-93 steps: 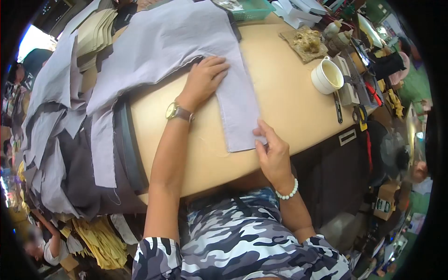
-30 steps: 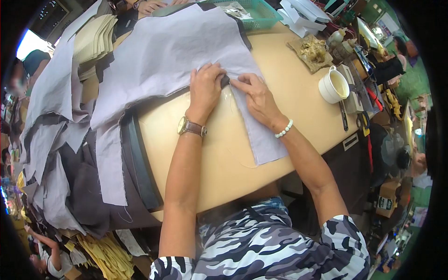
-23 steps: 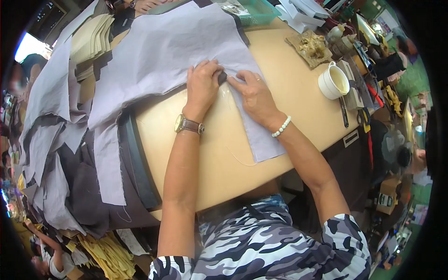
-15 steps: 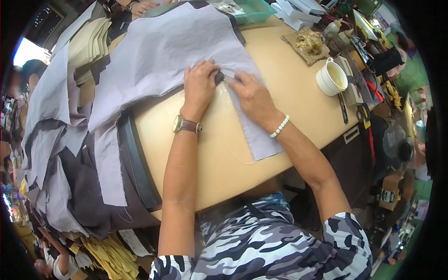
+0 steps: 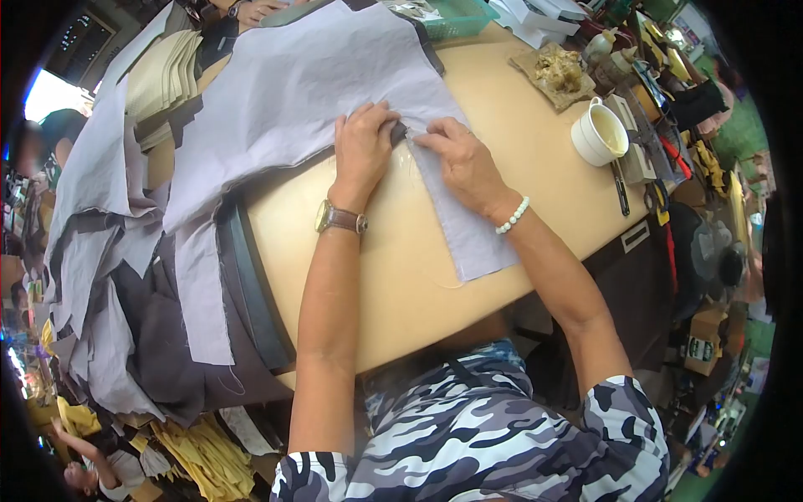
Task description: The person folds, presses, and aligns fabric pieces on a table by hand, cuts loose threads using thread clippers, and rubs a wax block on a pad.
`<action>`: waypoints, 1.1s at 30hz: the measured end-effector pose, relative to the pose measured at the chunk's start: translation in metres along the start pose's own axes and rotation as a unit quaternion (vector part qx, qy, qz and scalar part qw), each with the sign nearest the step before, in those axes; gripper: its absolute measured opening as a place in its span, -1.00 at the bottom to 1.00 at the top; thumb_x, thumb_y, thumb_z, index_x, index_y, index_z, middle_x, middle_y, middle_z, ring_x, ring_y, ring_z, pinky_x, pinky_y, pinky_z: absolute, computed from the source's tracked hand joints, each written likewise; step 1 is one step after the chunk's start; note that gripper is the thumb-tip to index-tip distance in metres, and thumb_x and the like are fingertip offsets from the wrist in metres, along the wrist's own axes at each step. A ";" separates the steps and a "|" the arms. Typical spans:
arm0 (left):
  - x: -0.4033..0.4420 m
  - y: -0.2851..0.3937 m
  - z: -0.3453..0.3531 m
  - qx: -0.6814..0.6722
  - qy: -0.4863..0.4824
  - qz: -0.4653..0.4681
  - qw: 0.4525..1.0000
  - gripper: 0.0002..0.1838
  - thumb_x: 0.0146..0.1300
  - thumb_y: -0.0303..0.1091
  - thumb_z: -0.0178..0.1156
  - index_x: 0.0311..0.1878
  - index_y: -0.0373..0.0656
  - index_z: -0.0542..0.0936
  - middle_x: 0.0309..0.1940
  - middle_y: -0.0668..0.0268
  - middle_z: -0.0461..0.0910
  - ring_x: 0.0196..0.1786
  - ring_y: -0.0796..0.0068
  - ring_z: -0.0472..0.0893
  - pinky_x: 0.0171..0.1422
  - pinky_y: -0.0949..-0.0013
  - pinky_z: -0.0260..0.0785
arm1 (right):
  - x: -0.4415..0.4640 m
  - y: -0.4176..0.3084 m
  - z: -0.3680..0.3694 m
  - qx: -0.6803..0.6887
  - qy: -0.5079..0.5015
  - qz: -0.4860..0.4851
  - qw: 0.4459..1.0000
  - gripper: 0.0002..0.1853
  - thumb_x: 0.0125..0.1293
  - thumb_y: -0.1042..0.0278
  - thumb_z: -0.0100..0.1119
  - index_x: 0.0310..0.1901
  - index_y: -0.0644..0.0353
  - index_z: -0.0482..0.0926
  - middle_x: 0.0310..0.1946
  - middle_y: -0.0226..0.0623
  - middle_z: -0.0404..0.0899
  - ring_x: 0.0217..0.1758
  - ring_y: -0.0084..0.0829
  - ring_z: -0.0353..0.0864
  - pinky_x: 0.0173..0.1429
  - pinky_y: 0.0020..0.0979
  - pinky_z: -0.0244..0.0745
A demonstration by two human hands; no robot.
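Observation:
A large lavender-grey piece of fabric (image 5: 293, 71), dark on its underside, spreads over the table, with a strip running down on the right. My left hand (image 5: 365, 149) is closed on the fabric's edge at the inner corner, where a bit of dark underside shows by the fingertips. Just right of that corner, my right hand (image 5: 470, 163) hovers over the strip, thumb and forefinger pressed together. Whatever lies in that pinch is too small to make out. Fine loose threads show on the tabletop near the corner.
On the tan table (image 5: 393, 293), a white cup (image 5: 599, 134) stands at right, beside a black pen (image 5: 620, 188). Behind it lies a crusted brown pad (image 5: 559, 77). More grey fabric (image 5: 92, 251) hangs at left. A green basket (image 5: 456, 18) and another person's hand (image 5: 258, 12) are at the back.
My right hand has drawn slightly right, away from the corner. The loose thread on the tabletop shows less of its length. My left hand stays at the fabric's edge.

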State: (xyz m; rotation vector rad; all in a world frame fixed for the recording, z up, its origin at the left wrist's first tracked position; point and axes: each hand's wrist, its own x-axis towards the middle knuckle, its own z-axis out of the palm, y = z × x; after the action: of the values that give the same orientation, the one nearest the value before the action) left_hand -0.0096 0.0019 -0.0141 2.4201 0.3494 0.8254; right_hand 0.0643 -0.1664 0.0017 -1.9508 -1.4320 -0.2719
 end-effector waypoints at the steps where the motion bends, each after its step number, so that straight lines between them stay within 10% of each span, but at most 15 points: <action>1: 0.000 -0.001 0.000 0.002 0.001 0.002 1.000 -0.83 0.21 -0.40 0.13 -0.18 -0.10 0.66 0.04 0.19 0.60 0.20 0.18 0.48 0.29 0.03 0.11 | 0.000 -0.004 0.001 -0.031 0.005 -0.021 0.999 -0.73 0.11 0.55 0.00 -0.16 0.25 0.60 -0.16 -0.17 0.49 -0.07 -0.20 0.50 0.00 -0.30 0.47; 8: 0.000 0.001 -0.001 -0.004 0.002 0.003 1.000 -0.83 0.22 -0.38 0.12 -0.17 -0.09 0.66 0.04 0.22 0.60 0.16 0.20 0.50 0.30 -0.01 0.11 | -0.010 -0.024 -0.006 -0.264 -0.120 -0.110 0.951 -0.80 0.03 0.54 0.05 -0.25 0.28 0.54 -0.26 -0.16 0.42 -0.19 -0.25 0.50 -0.16 -0.35 0.50; 20: 0.001 0.002 -0.002 -0.008 -0.006 0.000 1.000 -0.83 0.21 -0.37 0.14 -0.17 -0.10 0.66 0.04 0.20 0.60 0.16 0.18 0.50 0.30 -0.07 0.11 | 0.006 -0.010 -0.006 -0.081 -0.096 0.007 0.992 -0.57 0.17 0.54 -0.09 0.09 0.11 0.51 -0.22 -0.20 0.43 -0.26 -0.18 0.55 -0.17 -0.21 0.49; 33: 0.001 0.001 -0.004 -0.012 -0.028 -0.017 0.999 -0.82 0.21 -0.38 0.13 -0.16 -0.09 0.67 0.08 0.23 0.58 0.19 0.22 0.48 0.31 0.01 0.10 | -0.001 0.001 -0.013 0.051 -0.087 0.027 0.995 -0.69 0.15 0.55 -0.06 -0.12 0.14 0.63 -0.21 -0.20 0.47 -0.16 -0.18 0.54 -0.07 -0.28 0.47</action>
State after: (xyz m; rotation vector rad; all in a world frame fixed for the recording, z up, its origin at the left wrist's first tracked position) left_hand -0.0107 0.0034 -0.0108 2.4023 0.3556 0.7427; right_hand 0.0672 -0.1760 0.0106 -1.9658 -1.4686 -0.0042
